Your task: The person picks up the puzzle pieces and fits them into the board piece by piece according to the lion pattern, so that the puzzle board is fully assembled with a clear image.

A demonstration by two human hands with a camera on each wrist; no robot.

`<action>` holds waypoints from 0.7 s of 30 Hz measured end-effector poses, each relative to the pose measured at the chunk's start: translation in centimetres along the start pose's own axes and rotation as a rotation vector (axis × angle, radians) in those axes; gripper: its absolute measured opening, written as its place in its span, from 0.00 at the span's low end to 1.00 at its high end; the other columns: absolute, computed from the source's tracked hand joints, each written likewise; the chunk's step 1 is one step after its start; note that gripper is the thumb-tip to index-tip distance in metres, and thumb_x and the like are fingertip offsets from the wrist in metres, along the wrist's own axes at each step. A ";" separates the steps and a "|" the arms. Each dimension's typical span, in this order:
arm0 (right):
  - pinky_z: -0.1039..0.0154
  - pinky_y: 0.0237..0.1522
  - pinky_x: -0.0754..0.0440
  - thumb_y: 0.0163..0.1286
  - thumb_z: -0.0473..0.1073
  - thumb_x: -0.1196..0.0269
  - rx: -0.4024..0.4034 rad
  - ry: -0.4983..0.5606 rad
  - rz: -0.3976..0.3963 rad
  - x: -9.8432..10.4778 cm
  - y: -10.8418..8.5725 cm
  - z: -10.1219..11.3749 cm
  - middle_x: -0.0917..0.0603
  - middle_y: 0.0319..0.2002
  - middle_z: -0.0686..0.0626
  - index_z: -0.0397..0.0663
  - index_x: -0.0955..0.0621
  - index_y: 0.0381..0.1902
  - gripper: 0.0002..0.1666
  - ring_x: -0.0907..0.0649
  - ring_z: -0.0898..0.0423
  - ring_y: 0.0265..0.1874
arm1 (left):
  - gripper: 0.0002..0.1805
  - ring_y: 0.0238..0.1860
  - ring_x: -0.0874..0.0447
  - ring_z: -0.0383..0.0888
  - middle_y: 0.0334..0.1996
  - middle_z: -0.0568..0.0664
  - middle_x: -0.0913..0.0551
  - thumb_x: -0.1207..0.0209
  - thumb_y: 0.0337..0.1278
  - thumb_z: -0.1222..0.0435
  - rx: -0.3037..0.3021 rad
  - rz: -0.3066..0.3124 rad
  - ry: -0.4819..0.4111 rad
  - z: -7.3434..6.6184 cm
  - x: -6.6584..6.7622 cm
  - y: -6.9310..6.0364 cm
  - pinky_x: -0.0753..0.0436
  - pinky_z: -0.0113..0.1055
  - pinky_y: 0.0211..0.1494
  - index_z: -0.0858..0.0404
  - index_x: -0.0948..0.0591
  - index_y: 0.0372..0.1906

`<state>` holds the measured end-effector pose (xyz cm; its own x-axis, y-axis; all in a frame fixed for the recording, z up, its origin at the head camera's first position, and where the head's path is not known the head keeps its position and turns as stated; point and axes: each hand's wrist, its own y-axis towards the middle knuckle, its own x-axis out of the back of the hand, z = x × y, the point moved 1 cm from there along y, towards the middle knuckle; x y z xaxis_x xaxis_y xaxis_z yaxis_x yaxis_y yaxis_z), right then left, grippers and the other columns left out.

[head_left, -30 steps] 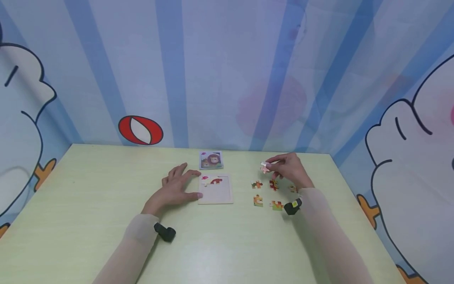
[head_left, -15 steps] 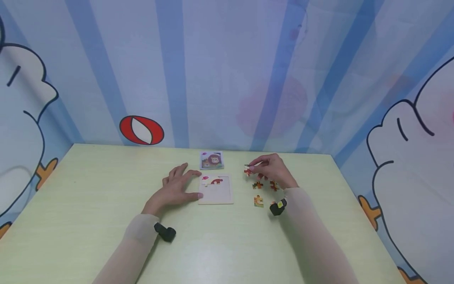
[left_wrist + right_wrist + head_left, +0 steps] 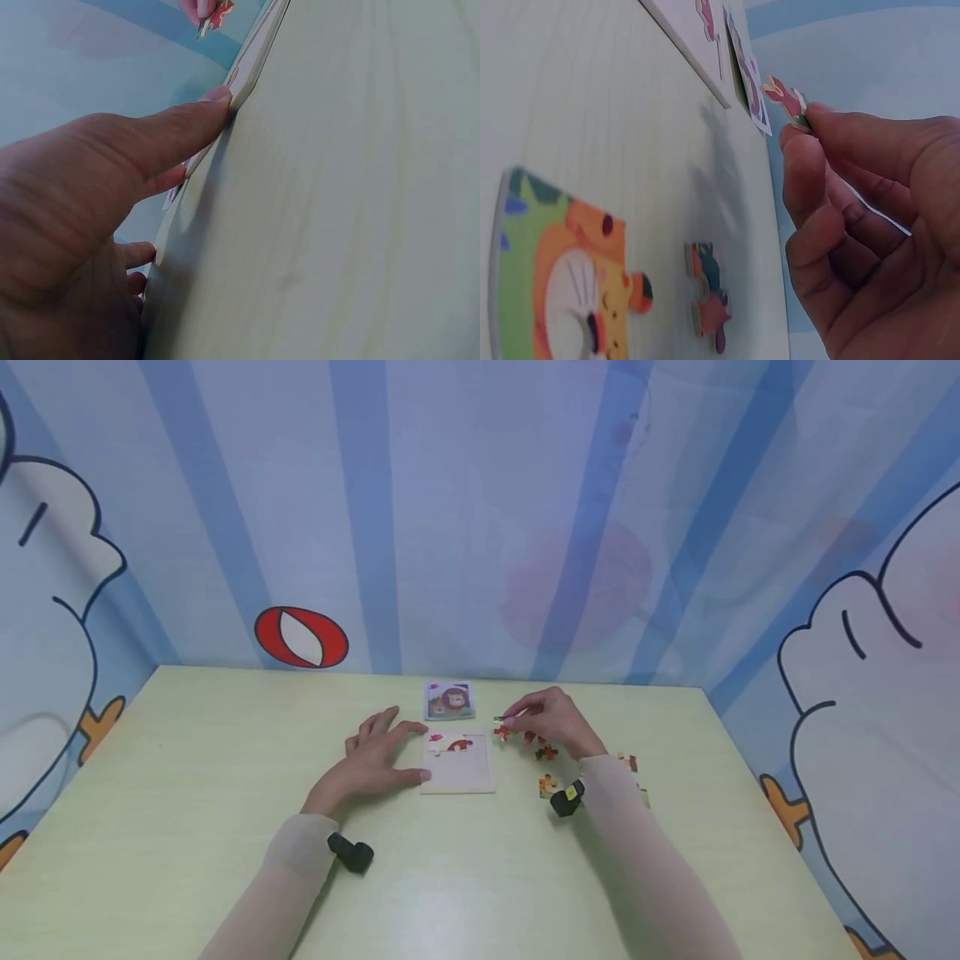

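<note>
A square puzzle board lies flat, with a few joined pieces along its upper left. My left hand rests beside it, thumb and a finger touching its left edge, the fingers spread; the left wrist view shows the thumb against that edge. Between thumb and fingertip my right hand pinches a red and white puzzle piece, held above the table just right of the board. In the right wrist view the pinched piece hangs clear of the tabletop.
Behind the board lies a lion picture card. Loose pieces lie right of the board: one dark and orange, one yellow, others partly behind the right wrist. A patterned curtain hangs along the table's back edge.
My right hand has moved left with the pinched piece, from over the loose pieces to near the board's upper right corner. My left hand has stayed at the board's left edge.
</note>
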<state>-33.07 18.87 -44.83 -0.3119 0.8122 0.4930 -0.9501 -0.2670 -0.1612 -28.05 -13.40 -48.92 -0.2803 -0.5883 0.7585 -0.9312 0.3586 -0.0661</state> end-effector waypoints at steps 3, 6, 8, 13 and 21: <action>0.59 0.27 0.22 0.71 0.45 0.26 -0.006 -0.003 0.014 -0.5 0.2 0.1 0.06 0.38 0.40 0.51 0.07 0.46 0.09 0.12 0.46 0.25 | 0.40 0.87 0.63 0.69 0.89 0.63 0.56 0.27 0.61 0.46 0.006 0.003 -0.001 -0.1 0.0 0.0 0.54 0.77 0.80 0.46 0.28 0.76; 0.60 0.25 0.23 0.72 0.46 0.27 -0.002 -0.015 0.024 -1.0 0.4 0.1 0.05 0.38 0.42 0.52 0.07 0.45 0.08 0.12 0.48 0.24 | 0.40 0.87 0.63 0.69 0.88 0.64 0.55 0.27 0.60 0.46 -0.002 -0.004 -0.002 -0.1 -0.1 -0.1 0.54 0.78 0.79 0.46 0.28 0.76; 0.60 0.25 0.23 0.72 0.46 0.27 0.000 -0.021 0.027 -1.4 0.4 0.2 0.05 0.37 0.43 0.53 0.06 0.44 0.07 0.13 0.49 0.23 | 0.40 0.86 0.63 0.70 0.88 0.65 0.55 0.27 0.60 0.45 -0.011 -0.007 0.000 0.0 -0.1 0.0 0.54 0.78 0.79 0.46 0.28 0.76; 0.62 0.25 0.23 0.72 0.44 0.27 0.001 -0.021 0.045 -2.4 0.8 0.4 0.06 0.36 0.47 0.51 0.06 0.43 0.06 0.13 0.52 0.21 | 0.40 0.87 0.63 0.70 0.89 0.63 0.55 0.27 0.60 0.45 -0.008 -0.016 0.005 0.4 -0.3 0.2 0.54 0.77 0.79 0.45 0.28 0.76; 0.65 0.21 0.28 0.72 0.41 0.27 -0.002 -0.052 0.041 -3.9 1.3 0.9 0.06 0.34 0.47 0.46 0.06 0.43 0.07 0.16 0.57 0.16 | 0.40 0.87 0.63 0.71 0.88 0.64 0.55 0.27 0.59 0.43 -0.002 -0.009 0.001 0.4 -0.3 0.2 0.54 0.78 0.79 0.44 0.28 0.75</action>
<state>-33.07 14.92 -46.21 -0.3506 0.7723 0.5297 -0.9364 -0.2990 -0.1837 -28.26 -13.45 -49.42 -0.2720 -0.5904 0.7599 -0.9331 0.3548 -0.0583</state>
